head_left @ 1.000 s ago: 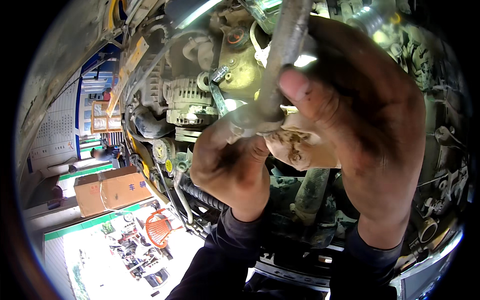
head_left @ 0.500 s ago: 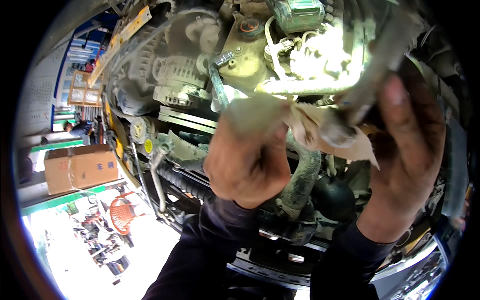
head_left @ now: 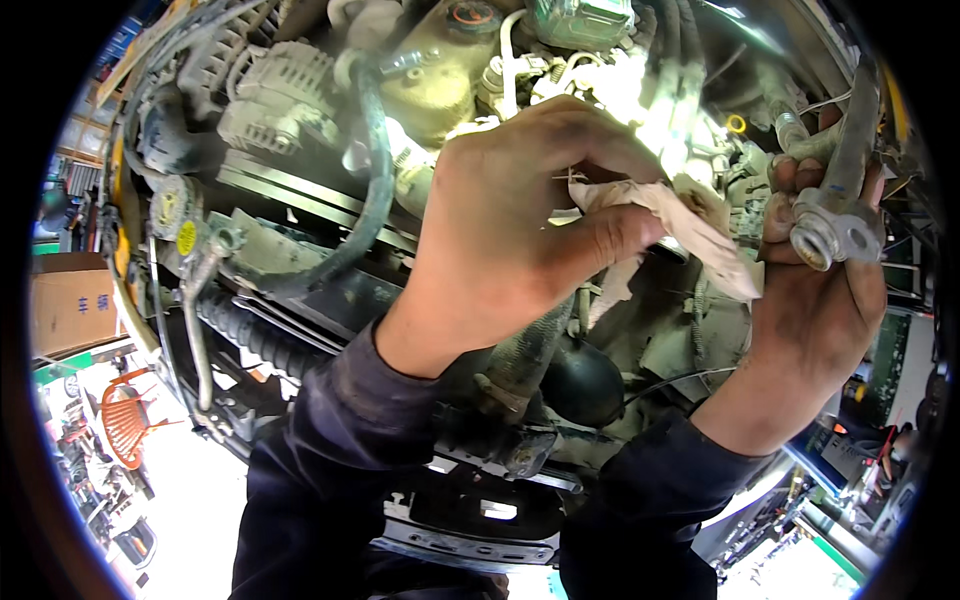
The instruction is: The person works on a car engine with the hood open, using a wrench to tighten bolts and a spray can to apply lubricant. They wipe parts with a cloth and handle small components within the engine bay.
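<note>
Above the open engine bay, my left hand (head_left: pixel 510 230) pinches a pale, crumpled, stained rag (head_left: pixel 712 248) between thumb and fingers. Its loose end droops toward my right wrist. My right hand (head_left: pixel 815 320) is wrapped round a grey metal pipe (head_left: pixel 852 135), raised at the right. The pipe's lower end faces me, with a round opening and a flat flange that has a hole in it. A gap separates the rag from this end. My right fingers are partly hidden behind the pipe.
A dark hose (head_left: pixel 380 170) curves across the left of the bay, near the alternator (head_left: pixel 275 100). A green lamp-like block (head_left: pixel 582 22) sits beside bright light at the top. Below my hands is a black round part (head_left: pixel 582 382). A cardboard box (head_left: pixel 75 305) and red chair (head_left: pixel 124 425) stand left.
The pipe end and the rag were together between my hands; now they are apart. My right hand has carried the pipe right. The view has shifted right, and the cloth hangs from my left hand.
</note>
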Demonstrator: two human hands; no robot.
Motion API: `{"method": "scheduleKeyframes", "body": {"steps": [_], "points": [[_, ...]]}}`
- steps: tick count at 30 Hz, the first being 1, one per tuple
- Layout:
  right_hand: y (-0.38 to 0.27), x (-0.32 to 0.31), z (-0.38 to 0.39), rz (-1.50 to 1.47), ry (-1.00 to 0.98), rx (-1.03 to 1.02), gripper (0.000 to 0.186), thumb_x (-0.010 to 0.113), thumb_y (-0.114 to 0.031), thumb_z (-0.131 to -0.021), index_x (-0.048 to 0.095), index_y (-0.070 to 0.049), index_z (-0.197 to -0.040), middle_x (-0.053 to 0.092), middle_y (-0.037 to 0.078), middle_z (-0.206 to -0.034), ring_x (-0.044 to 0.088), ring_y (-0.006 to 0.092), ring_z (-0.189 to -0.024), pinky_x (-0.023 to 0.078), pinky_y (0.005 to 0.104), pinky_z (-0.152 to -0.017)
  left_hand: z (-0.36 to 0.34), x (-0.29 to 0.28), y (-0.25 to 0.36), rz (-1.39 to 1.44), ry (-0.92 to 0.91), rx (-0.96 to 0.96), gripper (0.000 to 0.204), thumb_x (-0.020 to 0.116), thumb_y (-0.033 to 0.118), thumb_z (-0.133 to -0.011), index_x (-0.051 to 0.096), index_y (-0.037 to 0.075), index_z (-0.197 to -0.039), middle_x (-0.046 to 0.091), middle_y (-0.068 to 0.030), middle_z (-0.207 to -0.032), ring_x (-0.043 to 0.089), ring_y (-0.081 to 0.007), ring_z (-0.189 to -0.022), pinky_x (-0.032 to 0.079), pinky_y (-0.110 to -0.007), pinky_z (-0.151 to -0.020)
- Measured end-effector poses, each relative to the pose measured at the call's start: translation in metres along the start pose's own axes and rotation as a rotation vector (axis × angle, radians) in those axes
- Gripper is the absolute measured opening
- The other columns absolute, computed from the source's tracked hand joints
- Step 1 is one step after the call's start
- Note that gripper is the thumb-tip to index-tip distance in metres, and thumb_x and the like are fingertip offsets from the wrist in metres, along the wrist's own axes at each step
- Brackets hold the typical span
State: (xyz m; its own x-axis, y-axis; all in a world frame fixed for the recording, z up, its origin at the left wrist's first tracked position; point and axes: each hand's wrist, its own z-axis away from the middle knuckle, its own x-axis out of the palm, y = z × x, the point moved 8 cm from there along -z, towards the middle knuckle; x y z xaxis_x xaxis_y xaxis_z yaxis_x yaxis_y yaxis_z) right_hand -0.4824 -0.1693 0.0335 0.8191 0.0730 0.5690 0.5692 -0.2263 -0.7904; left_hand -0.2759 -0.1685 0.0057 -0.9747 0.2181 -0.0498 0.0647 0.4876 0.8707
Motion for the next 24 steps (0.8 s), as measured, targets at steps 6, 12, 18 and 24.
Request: {"method": "scheduleKeyframes", "body": {"steps": [6, 12, 18, 24], "points": [[0.001, 0.011, -0.002, -0.003, -0.047, 0.049, 0.055, 0.066, -0.006, -0.079, 0.051, -0.004, -0.132, 0.053, 0.025, -0.126, 0.050, 0.0389, -0.121, 0.054, 0.0425, -0.090, 0.004, 0.015, -0.005, 0.473, -0.037, -0.075, 0.025, 0.071, -0.005, -0.078, 0.058, -0.002, -0.099, 0.066, -0.0224, -0.108, 0.066, -0.0228, -0.100, 0.053, -0.031, -0.085], [0.022, 0.030, -0.001, -0.075, -0.095, 0.126, 0.040, 0.057, -0.014, -0.092, 0.052, -0.002, -0.129, 0.057, 0.020, -0.120, 0.059, 0.0309, -0.108, 0.054, 0.0437, -0.088, 0.007, 0.008, -0.002, 0.528, 0.054, -0.155, 0.033, 0.074, -0.003, -0.078, 0.056, -0.004, -0.105, 0.069, -0.0116, -0.092, 0.067, -0.0147, -0.087, 0.053, -0.025, -0.076], [0.035, 0.033, -0.004, 0.292, 0.005, 0.110, 0.042, 0.053, -0.024, -0.098, 0.051, 0.006, -0.127, 0.066, 0.016, -0.101, 0.066, 0.0241, -0.089, 0.053, 0.0364, -0.080, 0.012, 0.013, -0.017, 0.829, 0.181, -0.319, 0.021, 0.070, 0.000, -0.080, 0.063, -0.006, -0.099, 0.068, -0.0085, -0.087, 0.064, -0.0109, -0.078, 0.050, -0.024, -0.069], [0.033, 0.034, -0.001, 0.398, 0.081, 0.067, 0.034, 0.067, -0.014, -0.089, 0.061, 0.006, -0.117, 0.067, 0.012, -0.101, 0.066, 0.0179, -0.088, 0.057, 0.0319, -0.079, 0.020, 0.031, -0.027, 0.950, -0.066, -0.512, 0.027, 0.065, 0.008, -0.088, 0.063, -0.009, -0.109, 0.069, -0.0142, -0.096, 0.065, -0.0171, -0.087, 0.050, -0.028, -0.078]]}}
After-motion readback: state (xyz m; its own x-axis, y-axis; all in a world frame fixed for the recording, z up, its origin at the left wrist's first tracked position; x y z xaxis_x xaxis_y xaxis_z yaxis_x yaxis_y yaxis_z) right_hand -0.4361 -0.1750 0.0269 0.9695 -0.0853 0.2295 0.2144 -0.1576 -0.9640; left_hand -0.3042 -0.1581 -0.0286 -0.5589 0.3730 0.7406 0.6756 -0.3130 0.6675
